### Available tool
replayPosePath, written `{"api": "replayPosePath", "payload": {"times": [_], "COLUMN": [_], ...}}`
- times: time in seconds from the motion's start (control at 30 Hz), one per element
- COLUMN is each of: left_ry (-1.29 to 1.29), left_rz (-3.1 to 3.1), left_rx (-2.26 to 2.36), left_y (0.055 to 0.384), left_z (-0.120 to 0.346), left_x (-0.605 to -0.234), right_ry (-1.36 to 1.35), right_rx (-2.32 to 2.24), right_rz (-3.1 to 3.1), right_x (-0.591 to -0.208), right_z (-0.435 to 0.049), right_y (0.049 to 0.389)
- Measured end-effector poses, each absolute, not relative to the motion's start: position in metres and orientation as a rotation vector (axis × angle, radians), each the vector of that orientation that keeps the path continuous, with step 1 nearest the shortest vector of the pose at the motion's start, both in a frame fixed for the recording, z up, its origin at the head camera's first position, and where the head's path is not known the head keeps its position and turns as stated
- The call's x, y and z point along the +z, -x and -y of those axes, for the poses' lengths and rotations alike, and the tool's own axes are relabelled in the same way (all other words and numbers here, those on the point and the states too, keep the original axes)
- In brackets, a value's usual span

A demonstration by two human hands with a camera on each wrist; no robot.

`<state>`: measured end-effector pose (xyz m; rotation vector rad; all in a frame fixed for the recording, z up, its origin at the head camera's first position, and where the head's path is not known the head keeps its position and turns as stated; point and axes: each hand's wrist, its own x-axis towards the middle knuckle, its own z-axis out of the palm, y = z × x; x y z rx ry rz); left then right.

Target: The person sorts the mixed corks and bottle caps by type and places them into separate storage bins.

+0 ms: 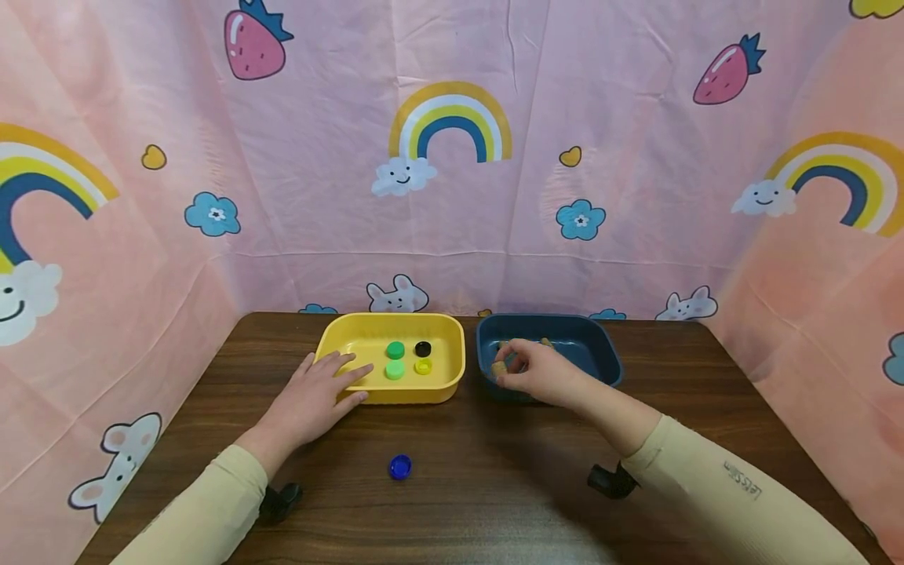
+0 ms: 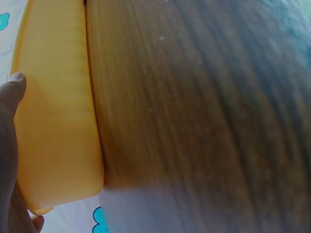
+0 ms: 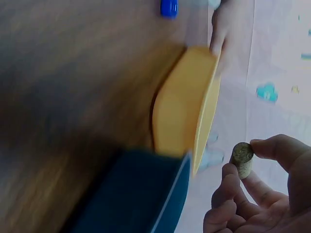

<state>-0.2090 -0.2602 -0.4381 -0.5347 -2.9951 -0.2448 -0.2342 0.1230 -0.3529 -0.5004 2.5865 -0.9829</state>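
Between thumb and fingers, my right hand [image 1: 540, 372] pinches a cork [image 3: 242, 159] over the near left part of the dark blue tray [image 1: 607, 345]. More corks [image 1: 546, 343] lie in that tray, partly hidden by the hand. My left hand [image 1: 314, 396] rests with spread fingers on the near left rim of the yellow tray [image 1: 452, 388]; its thumb shows against the tray's side in the left wrist view. Inside the yellow tray are two green caps [image 1: 395, 351], a black cap [image 1: 423, 349] and a yellow cap [image 1: 423, 366].
A blue cap [image 1: 400, 468] lies on the brown wooden table [image 1: 452, 510], nearer than the yellow tray. Both trays stand side by side near the back edge. Behind the table hangs a pink printed cloth [image 1: 318, 157].
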Motion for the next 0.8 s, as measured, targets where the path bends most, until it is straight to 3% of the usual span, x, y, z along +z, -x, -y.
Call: {"api": "replayPosePath", "payload": {"times": [0.37, 0.8], "left_ry": [0.540, 0.549], "left_rz": [2.990, 2.987], "left_rx": [-0.240, -0.212], "left_y": [0.209, 0.209], "left_z": [0.262, 0.262], "left_x": [-0.437, -0.440], "right_ry": [0.319, 0.203], "right_rx": [-0.847, -0.721], "right_rz": [-2.741, -2.796], "right_x": [-0.360, -0.376], "right_z": [-0.180, -0.201], "right_y": [0.282, 0.314]}}
